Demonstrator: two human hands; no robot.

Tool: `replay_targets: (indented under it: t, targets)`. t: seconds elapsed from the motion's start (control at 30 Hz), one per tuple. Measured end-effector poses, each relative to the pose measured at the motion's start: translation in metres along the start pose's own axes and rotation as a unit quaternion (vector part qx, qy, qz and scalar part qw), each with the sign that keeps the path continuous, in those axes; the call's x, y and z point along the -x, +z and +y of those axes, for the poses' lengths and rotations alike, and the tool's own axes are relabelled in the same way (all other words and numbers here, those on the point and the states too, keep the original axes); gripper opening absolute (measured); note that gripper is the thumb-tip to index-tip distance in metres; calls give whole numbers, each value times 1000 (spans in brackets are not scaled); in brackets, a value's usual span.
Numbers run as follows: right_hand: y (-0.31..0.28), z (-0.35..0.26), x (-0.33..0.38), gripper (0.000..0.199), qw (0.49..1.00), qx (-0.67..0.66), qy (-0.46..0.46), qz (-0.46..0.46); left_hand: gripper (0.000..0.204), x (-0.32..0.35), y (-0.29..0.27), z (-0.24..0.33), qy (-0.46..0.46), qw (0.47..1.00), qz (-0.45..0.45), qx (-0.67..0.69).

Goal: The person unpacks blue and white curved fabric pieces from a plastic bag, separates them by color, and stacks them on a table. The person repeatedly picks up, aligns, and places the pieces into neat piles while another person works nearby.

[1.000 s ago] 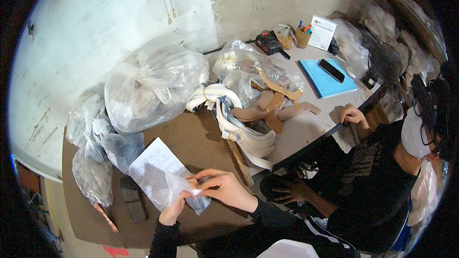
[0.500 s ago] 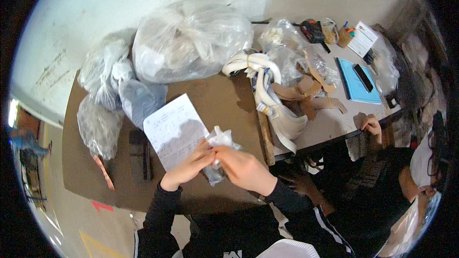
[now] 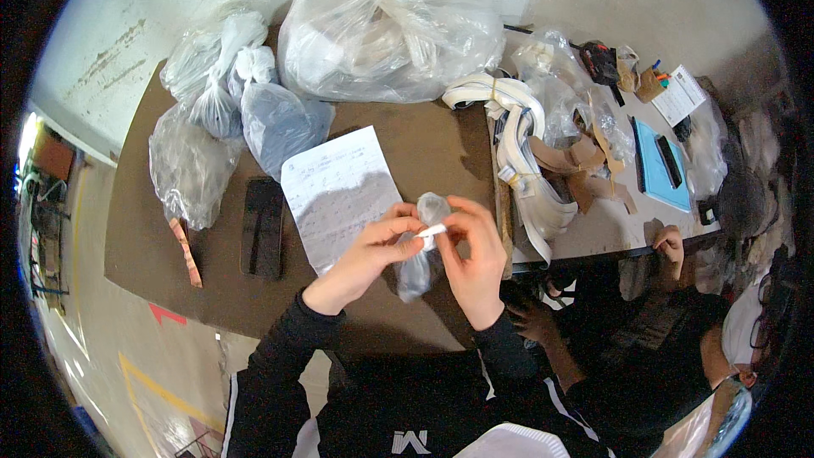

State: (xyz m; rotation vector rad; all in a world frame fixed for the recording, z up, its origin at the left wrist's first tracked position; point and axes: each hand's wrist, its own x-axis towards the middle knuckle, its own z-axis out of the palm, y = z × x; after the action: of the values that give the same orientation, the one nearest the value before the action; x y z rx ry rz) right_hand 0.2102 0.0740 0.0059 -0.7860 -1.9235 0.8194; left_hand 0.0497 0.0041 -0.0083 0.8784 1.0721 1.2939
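Observation:
A small clear plastic bag (image 3: 415, 278) with greyish contents hangs between my hands over the brown table (image 3: 373, 322). Its neck is pinched in the middle, where a short white strip (image 3: 431, 231) or twisted piece of plastic shows. My left hand (image 3: 365, 254) closes thumb and fingers on that white piece from the left. From the right, the fingertips of my right hand (image 3: 475, 254) press on the same spot. The bag's top (image 3: 433, 206) bulges out above the fingers. Just left of the bag, a handwritten sheet of paper (image 3: 335, 174) lies partly under my left hand.
Knotted plastic bags (image 3: 284, 123) and a big clear sack (image 3: 381, 42) line the back. A dark phone (image 3: 261, 229) and an orange-brown strip (image 3: 185, 253) lie left. Bundled white bands (image 3: 517, 140) and a blue folder (image 3: 657, 161) lie right. Another person's hand (image 3: 668, 248) rests at the right table edge.
My view has shifted, so the table sits further left and higher. My hands have drawn slightly apart, and the bag's neck with the white piece now shows between my fingertips.

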Motion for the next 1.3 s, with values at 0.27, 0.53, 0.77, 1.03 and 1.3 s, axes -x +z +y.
replay_targets:
  t: [0.27, 0.53, 0.77, 1.03, 1.3]
  targets:
    - [-5, -5, 6, 22, 992, 91, -84, -23, 20, -2, 4, 4, 14, 998, 41, -37]
    - [-19, -2, 10, 9, 982, 113, -96, 118, 30, -2, 14, -5, 153, 939, -25, -308]
    - [-59, 14, -6, 15, 987, -42, 18, 155, 19, 36, 18, 20, 274, 870, 75, -403]
    - [-85, 93, -41, 60, 938, 340, 60, -20, 22, 171, -144, 70, 109, 706, 577, -396]
    - [-80, 44, -42, 54, 983, 104, 113, 96, 44, 160, -127, 72, 149, 596, 583, -531]
